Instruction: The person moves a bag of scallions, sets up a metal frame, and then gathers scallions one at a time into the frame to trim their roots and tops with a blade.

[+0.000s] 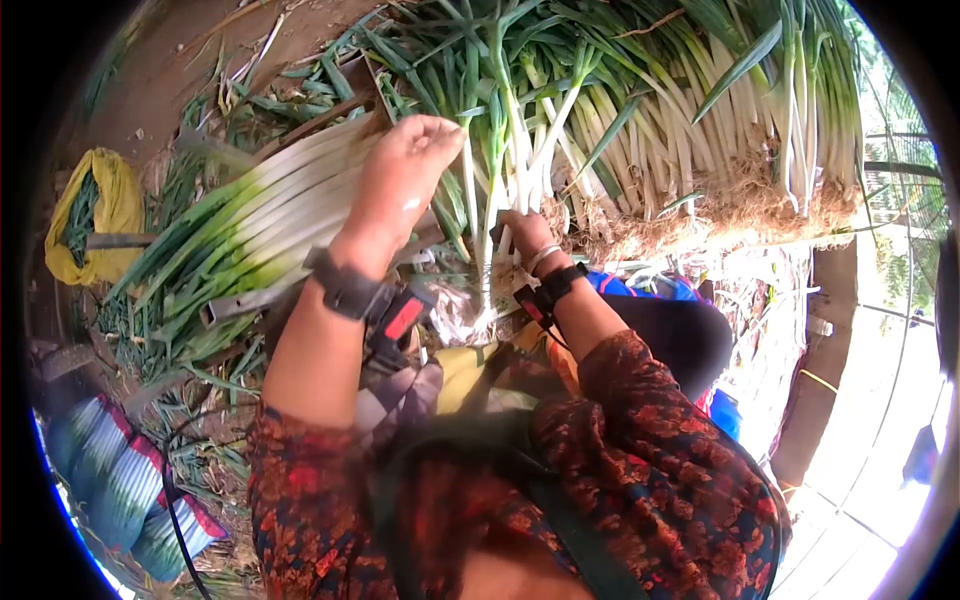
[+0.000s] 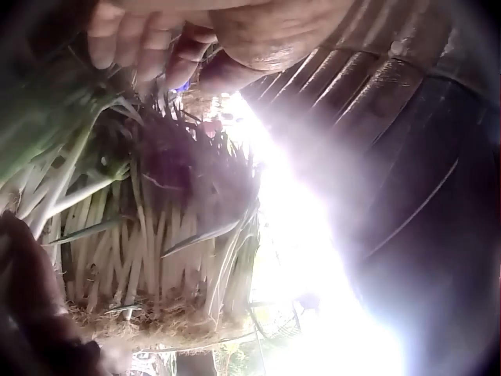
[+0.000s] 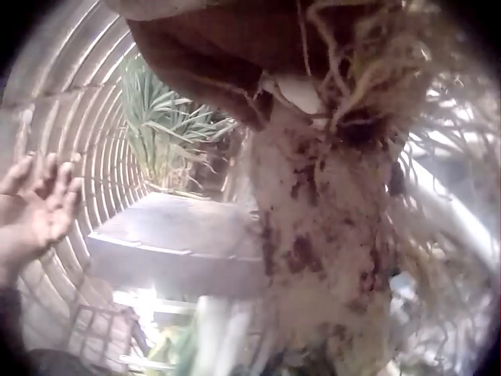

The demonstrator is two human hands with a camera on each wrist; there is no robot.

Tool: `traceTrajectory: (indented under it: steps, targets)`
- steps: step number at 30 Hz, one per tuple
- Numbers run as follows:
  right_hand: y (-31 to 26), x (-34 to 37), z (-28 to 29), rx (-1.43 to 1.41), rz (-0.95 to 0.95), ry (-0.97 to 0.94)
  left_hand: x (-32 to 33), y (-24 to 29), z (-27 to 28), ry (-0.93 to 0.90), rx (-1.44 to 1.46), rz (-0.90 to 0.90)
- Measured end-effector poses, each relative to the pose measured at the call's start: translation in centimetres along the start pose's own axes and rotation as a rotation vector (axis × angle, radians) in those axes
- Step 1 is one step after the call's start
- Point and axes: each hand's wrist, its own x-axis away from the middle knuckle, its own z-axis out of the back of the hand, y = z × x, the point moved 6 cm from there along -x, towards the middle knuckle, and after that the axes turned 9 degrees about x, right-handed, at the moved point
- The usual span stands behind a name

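My right hand (image 1: 528, 235) grips a green onion (image 1: 512, 120) low on its white shank, near the roots. In the right wrist view, pale roots (image 3: 333, 59) hang beside the right hand's fingers (image 3: 227, 86). My left hand (image 1: 405, 170) is raised to the left of the stalk, loosely bent and holding nothing. The right wrist view shows the left palm (image 3: 39, 211) with its fingers relaxed and apart. Below the right hand, a white stalk (image 1: 485, 275) points down toward my lap.
A large pile of rooted green onions (image 1: 690, 150) lies ahead and right. Trimmed white-and-green stalks (image 1: 250, 215) rest on a metal-framed stand at left. Further left is a yellow sack (image 1: 125, 215) with green leaves inside. Bundles in blue wrap (image 1: 105, 470) lie lower left.
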Motion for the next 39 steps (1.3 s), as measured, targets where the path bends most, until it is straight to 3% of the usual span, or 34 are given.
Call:
traceTrajectory:
  steps: [1,6,8,10,12,14,16,17,18,20,23,27,28,30,31,32,33,34,35,36,38,39]
  targets:
    - [-0.7,2.5,-1.1,-0.433,-0.167,0.03,0.1,-0.5,-0.2,-0.04,-0.02,0.07]
    - [-6.8,13.1,-1.0,-0.257,-0.031,-0.194,0.0,-6.5,-2.9,-0.298,-0.113,0.394]
    - [-8.6,18.3,-0.5,-0.188,-0.015,-0.342,0.8,-8.1,-5.2,-0.425,0.007,0.456]
    - [-9.2,22.3,0.1,-0.079,0.068,-0.359,1.3,-8.9,-7.0,-0.346,0.056,0.517]
    - [-10.9,26.8,0.7,0.034,-0.017,-0.38,1.4,-9.6,-8.9,-0.471,0.274,0.623]
    - [-12.6,30.3,1.2,0.003,-0.103,-0.454,0.1,-10.9,-9.9,-0.414,0.361,0.607]
    - [-13.0,32.6,1.3,0.057,-0.067,-0.541,1.9,-8.1,-10.9,-0.413,0.538,0.637]
    - [-13.3,33.6,0.9,0.08,-0.045,-0.584,1.0,-8.6,-11.2,-0.407,0.548,0.558]
    - [-13.5,34.7,0.6,0.133,-0.077,-0.577,-0.4,-9.7,-11.5,-0.4,0.556,0.478]
    - [-14.0,37.0,0.0,0.235,-0.144,-0.557,-0.6,-9.8,-11.5,-0.279,0.598,0.514]
    - [-14.6,38.5,-0.7,0.301,-0.102,-0.566,-2.2,-9.4,-10.6,-0.289,0.845,0.503]
    - [-16.2,38.8,-0.5,0.375,-0.042,-0.433,-1.0,-1.4,-3.6,-0.125,1.001,0.195]
    - [-16.5,38.1,-0.8,0.244,-0.108,-0.357,-0.8,0.2,-1.3,-0.098,1.045,0.134]
    - [-14.6,33.4,2.2,0.45,0.154,-0.253,-0.2,3.5,3.7,-0.233,1.168,0.028]
    - [-14.3,31.1,3.5,0.605,0.311,-0.173,-0.4,4.5,6.7,-0.205,1.059,-0.128]
    - [-15.8,29.5,3.0,0.843,0.541,-0.083,0.5,5.3,9.4,-0.205,1.067,-0.095]
    - [-17.7,28.2,1.8,0.947,0.605,-0.027,2.3,6.5,11.8,-0.119,1.099,-0.107]
    - [-19.8,27.0,0.5,1.049,0.671,0.033,4.0,8.2,15.0,-0.024,0.928,-0.333]
    - [-21.1,25.3,-1.2,0.997,0.734,0.01,5.5,9.0,17.9,0.058,0.934,-0.395]
    - [-22.4,23.4,-3.0,0.942,0.795,-0.01,6.5,9.2,20.5,0.018,1.017,-0.34]
    - [-24.3,19.8,-7.0,1.068,1.098,0.053,9.5,10.2,26.8,0.261,0.87,-0.578]
    - [-25.1,18.1,-9.2,1.094,1.089,0.033,11.0,10.3,28.5,0.275,0.89,-0.514]
